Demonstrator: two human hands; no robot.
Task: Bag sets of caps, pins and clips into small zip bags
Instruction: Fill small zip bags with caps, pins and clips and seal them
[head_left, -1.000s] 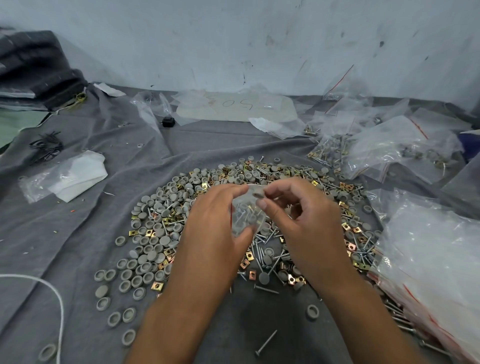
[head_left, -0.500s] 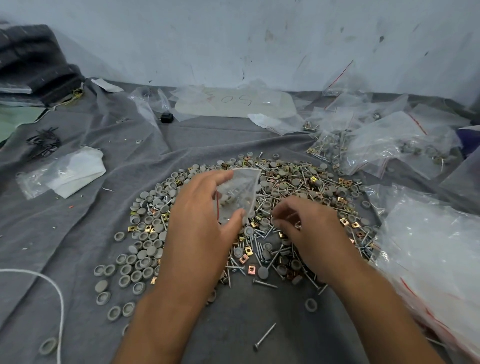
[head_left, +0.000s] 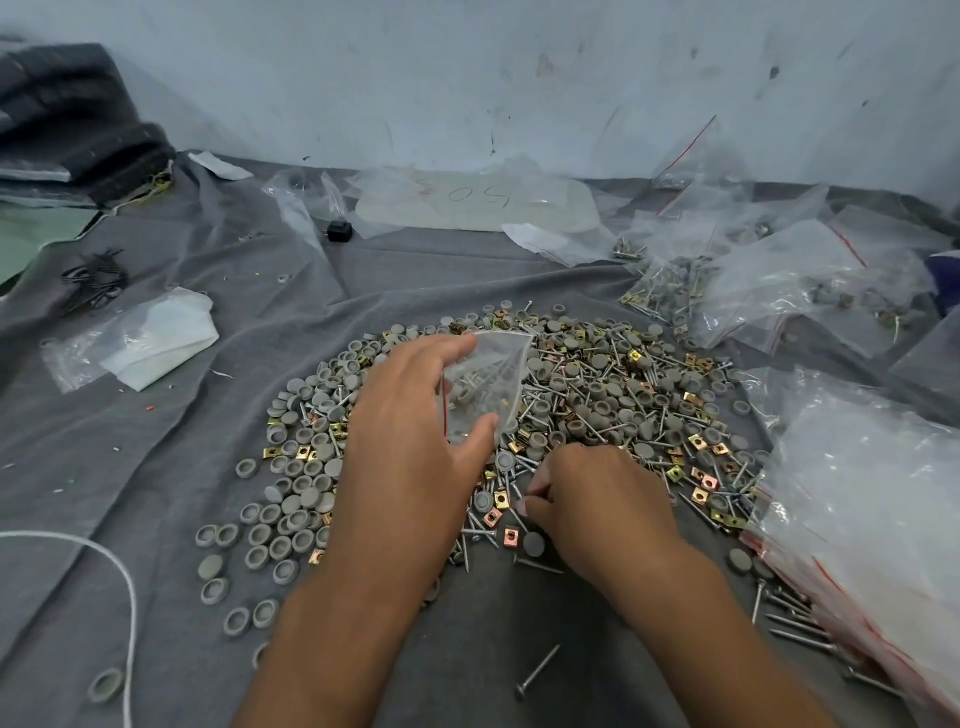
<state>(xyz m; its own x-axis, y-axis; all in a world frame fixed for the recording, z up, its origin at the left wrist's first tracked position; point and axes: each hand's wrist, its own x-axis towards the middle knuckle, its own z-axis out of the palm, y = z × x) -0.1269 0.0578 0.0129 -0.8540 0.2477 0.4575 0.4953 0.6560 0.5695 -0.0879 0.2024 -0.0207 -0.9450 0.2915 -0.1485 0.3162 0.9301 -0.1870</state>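
Grey cloth (head_left: 130, 467) covers the bench, running back to a scuffed pale wall (head_left: 467, 78). Far off to the left of the left hand, a white cord (head_left: 122, 577) curves over the cloth, and beyond it a folded white sheet in a clear sleeve (head_left: 140, 343) lies flat. Loose grey caps (head_left: 275, 525) spread just left of the left wrist, many with the hollow side up.

The left hand (head_left: 410, 441) is raised above the heap and grips a small zip bag (head_left: 485, 387) between thumb and fingers; the bag stands up past the fingertips, with a red strip down its left edge and a few caps and pins showing through the plastic. Under and beyond this hand lies the mixed heap of caps, pins and clips (head_left: 597, 395).

The right hand (head_left: 597, 509) is low at the near edge of the heap, its fingers curled and pinched together at something too small to make out. Brass-coloured square clips (head_left: 510, 537) and pins (head_left: 540, 565) lie just beside its fingertips. A single pin (head_left: 537, 673) lies alone on the cloth between the two forearms.

To the right of the right hand sits a stack of empty zip bags (head_left: 872, 509), and farther back on the right a pile of filled bags (head_left: 779, 280).
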